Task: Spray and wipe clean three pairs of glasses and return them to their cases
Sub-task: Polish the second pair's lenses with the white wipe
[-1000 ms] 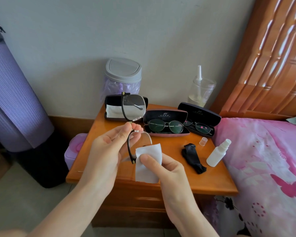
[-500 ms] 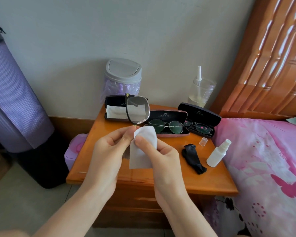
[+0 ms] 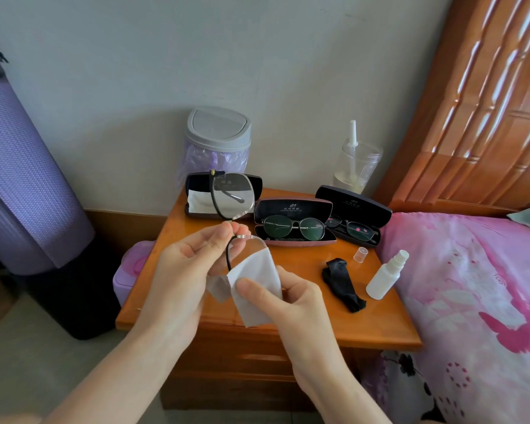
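My left hand (image 3: 190,270) pinches a black half-rim pair of glasses (image 3: 231,195) at the bridge, holding it upright over the nightstand. My right hand (image 3: 291,301) pinches a white wipe cloth (image 3: 257,280) around the lower lens, which it mostly hides. Behind the glasses an open black case (image 3: 196,188) holds a white cloth. An open pink case (image 3: 294,223) contains a second pair of glasses (image 3: 292,226). A third pair (image 3: 354,228) lies in an open black case (image 3: 354,203) at right. A white spray bottle (image 3: 387,273) stands uncapped, its clear cap (image 3: 360,254) beside it.
A crumpled black cloth (image 3: 341,281) lies on the wooden nightstand (image 3: 364,325). A grey-lidded bin (image 3: 218,136) and a clear jar (image 3: 357,166) stand at the back. A pink bed (image 3: 478,289) borders the right, a purple rolled mat (image 3: 22,185) the left.
My right hand slid the white cloth down from the bridge area to the lower lens. The upper lens has turned slightly. My left hand kept its pinch.
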Motion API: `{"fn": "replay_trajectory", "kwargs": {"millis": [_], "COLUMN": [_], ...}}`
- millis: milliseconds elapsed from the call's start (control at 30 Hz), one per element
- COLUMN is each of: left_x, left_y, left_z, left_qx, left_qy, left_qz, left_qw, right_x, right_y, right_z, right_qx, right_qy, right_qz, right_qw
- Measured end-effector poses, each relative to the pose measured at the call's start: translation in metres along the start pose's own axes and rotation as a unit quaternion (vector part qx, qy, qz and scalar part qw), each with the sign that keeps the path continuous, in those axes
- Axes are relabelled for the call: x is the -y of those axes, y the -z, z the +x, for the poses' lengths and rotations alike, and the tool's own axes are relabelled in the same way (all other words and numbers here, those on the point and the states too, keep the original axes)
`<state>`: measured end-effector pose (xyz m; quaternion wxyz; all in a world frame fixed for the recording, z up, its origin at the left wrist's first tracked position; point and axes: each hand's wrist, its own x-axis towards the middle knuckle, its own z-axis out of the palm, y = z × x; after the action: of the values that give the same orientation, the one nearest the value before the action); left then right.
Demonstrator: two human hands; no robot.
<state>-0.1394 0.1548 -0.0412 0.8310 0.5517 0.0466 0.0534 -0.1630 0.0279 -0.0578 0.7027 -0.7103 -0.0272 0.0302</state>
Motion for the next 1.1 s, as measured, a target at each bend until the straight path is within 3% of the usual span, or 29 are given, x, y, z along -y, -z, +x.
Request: {"fn": "replay_trajectory", "kwargs": {"millis": [400, 567, 733, 933, 1100], "left_x": [0.002, 0.003, -0.002, 0.002, 0.006], "left_y": [-0.005, -0.003, 0.002, -0.003, -0.008], "left_z": [-0.007, -0.006, 0.002, -0.001, -0.008], "left_qx": [-0.034, -0.027, -0.01, -0.002, 0.007], "left_qy": [-0.037, -0.037, -0.001, -0.006, -0.035], "left_qz": [0.063, 0.065, -0.019, -0.007, 0.051], "left_qw": [0.997, 0.997, 1.0, 1.0, 0.998], "right_x": [0.013, 0.008, 0.002, 0.003, 0.007], "right_y": [-0.015, -0.009, -0.003, 0.001, -0.007], "right_z": [0.016, 0.013, 0.009, 0.009, 0.012], "right_qx": [-0.041, -0.005, 0.03, 0.031, -0.029], "right_qy": [0.003, 0.008, 0.032, 0.029, -0.005], "right_qz": [0.049, 0.021, -0.009, -0.021, 0.037], "right_qw": [0.998, 1.0, 0.999, 0.999, 0.999]}}
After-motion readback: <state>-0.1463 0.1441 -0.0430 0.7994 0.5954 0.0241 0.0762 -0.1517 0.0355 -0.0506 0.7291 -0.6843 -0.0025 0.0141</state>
